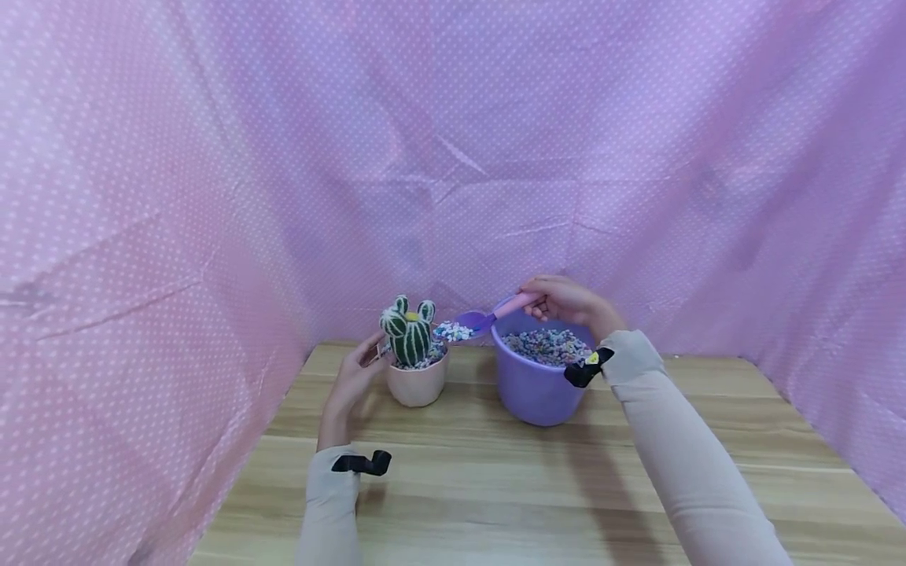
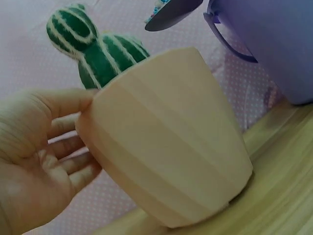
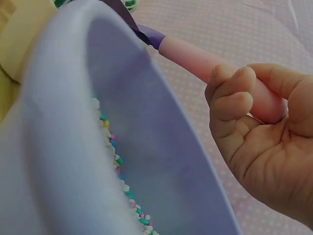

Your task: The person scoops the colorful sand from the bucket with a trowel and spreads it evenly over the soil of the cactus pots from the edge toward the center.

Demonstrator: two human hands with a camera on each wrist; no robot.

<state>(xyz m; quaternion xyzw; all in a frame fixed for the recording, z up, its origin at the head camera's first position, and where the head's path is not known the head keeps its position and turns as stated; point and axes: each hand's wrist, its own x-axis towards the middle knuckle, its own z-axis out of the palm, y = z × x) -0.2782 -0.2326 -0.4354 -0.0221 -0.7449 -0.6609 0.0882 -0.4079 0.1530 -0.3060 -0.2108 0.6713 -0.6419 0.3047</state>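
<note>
A toy shovel with a purple scoop (image 1: 476, 321) and a pink handle (image 3: 190, 58) is in my right hand (image 1: 562, 301), fingers and thumb wrapped about the handle. Colored pebbles (image 1: 453, 331) lie in its scoop, which hangs between the bucket and the plant pot, close to the pot's rim. My left hand (image 2: 44, 142) touches the left side of the pale pink pot (image 2: 166, 142), its fingers fairly straight. In that pot stands a green, white-striped cactus (image 1: 410, 338) with pebbles around its base. The purple bucket (image 1: 538, 397) below my right hand contains many pebbles (image 1: 548, 346).
Both pot and bucket stand on a wood-grain table (image 1: 453, 487), the bucket to the right of the pot. A pink polka-dot cloth (image 1: 495, 141) hangs behind the table and along its sides. The bucket's handle (image 2: 230, 41) hangs down on its pot-facing side.
</note>
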